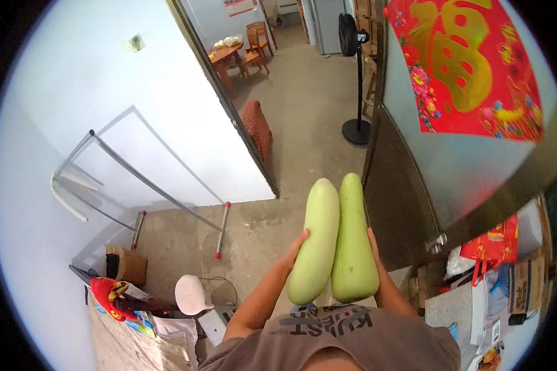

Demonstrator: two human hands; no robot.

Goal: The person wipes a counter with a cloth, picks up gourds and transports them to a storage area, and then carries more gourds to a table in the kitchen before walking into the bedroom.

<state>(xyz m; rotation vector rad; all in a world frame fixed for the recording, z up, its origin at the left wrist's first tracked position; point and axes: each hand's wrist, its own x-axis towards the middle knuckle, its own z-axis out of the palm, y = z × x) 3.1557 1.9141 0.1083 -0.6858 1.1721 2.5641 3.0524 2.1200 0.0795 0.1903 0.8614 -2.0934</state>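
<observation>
Two long gourds lie side by side in front of my chest. The left one, a pale green gourd (315,241), is smooth and rounded at both ends. Beside it, the darker green gourd (354,250) narrows toward its far tip and is fatter near me. My left hand (298,241) grips the outer side of the pale gourd, with its other fingers hidden beneath. Against the right side of the darker gourd, my right hand (374,242) is closed in the same way, mostly hidden. Both gourds are held up above the floor.
A doorway opens ahead, with a glass-panelled door (408,185) on its right. Past it stand a black fan (356,86) and a wooden table (223,54) with chairs. A metal rack (155,179) is left; bags and boxes (526,284) are piled right.
</observation>
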